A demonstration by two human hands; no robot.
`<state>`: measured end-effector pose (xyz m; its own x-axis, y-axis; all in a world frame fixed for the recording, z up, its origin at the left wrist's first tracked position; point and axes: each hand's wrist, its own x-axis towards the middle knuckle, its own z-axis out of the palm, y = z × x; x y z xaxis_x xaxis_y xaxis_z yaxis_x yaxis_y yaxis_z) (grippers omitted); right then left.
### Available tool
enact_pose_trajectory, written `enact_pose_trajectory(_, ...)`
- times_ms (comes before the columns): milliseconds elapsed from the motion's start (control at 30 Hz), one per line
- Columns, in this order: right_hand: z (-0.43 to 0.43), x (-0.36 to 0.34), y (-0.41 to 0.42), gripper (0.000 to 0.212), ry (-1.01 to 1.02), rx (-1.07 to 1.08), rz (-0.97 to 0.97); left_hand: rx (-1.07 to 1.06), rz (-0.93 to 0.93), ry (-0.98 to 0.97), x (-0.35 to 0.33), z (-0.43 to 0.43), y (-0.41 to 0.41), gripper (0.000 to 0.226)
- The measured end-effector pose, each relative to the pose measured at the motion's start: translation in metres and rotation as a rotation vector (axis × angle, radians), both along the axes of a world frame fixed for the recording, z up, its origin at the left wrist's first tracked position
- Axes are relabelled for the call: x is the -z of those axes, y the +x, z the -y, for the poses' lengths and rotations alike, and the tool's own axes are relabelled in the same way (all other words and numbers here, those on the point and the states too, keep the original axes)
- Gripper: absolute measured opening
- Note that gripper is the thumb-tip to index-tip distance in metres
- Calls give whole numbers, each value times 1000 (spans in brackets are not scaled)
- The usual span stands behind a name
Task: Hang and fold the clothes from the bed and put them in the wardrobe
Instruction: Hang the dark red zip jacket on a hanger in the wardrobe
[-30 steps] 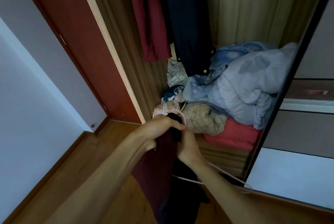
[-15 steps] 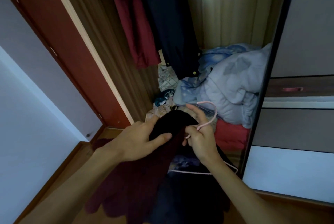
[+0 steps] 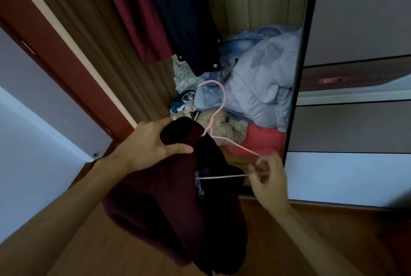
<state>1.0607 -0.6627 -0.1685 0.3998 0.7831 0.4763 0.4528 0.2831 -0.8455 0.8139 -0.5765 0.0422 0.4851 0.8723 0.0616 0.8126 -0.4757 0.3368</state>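
I stand before the open wardrobe (image 3: 255, 8). A dark maroon garment (image 3: 169, 204) hangs from a thin pink hanger (image 3: 219, 106) whose hook points up in front of the wardrobe's floor pile. My left hand (image 3: 149, 144) grips the garment's collar at the top, thumb stretched across the cloth. To the right, my right hand (image 3: 266, 173) pinches the hanger's bare right end, where its sloping arm and lower bar meet. The hanger's left half is hidden inside the garment.
Inside the wardrobe hang a dark red garment (image 3: 138, 13) and a navy one with gold buttons (image 3: 184, 17). Crumpled blue bedding (image 3: 262, 84), a patterned cushion (image 3: 226, 126) and a red item (image 3: 262, 140) fill its floor. A sliding door (image 3: 355, 75) stands at right, a red-brown door (image 3: 44, 30) at left.
My right hand slid from the hanger's neck out to its right end, and the hook now stands free and higher. My left hand kept hold of the collar. The view moved closer to the wardrobe.
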Motion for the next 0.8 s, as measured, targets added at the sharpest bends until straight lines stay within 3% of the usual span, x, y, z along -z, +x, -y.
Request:
enact_pose_trajectory(67, 17, 49, 6, 18, -298, -132, 77, -14, 16, 7, -4, 4, -1, 77)
enact_pose_trajectory(133, 20, 80, 4, 39, -643, -371, 203, -9, 20, -2, -9, 10, -2, 76)
enact_pose_trajectory(233, -2, 96, -16, 72, -821, -552, 202, -8, 5, -5, -18, 25, -5, 71)
enact_pose_trajectory(333, -32, 97, -44, 80, -792, -506, 247, -22, 3, 15, -32, 44, -10, 63)
enact_pose_trajectory(500, -71, 82, -64, 50, -700, -400, 284, -118, -14, 71, -57, 63, -33, 49)
enact_pose_trajectory(633, -100, 51, -52, 53, -620, -329, 323, -273, -7, 89, -56, 61, -72, 44)
enact_pose_trajectory(800, -137, -27, -35, 34, -583, -421, 338, -417, -26, 14, -35, 56, -119, 47)
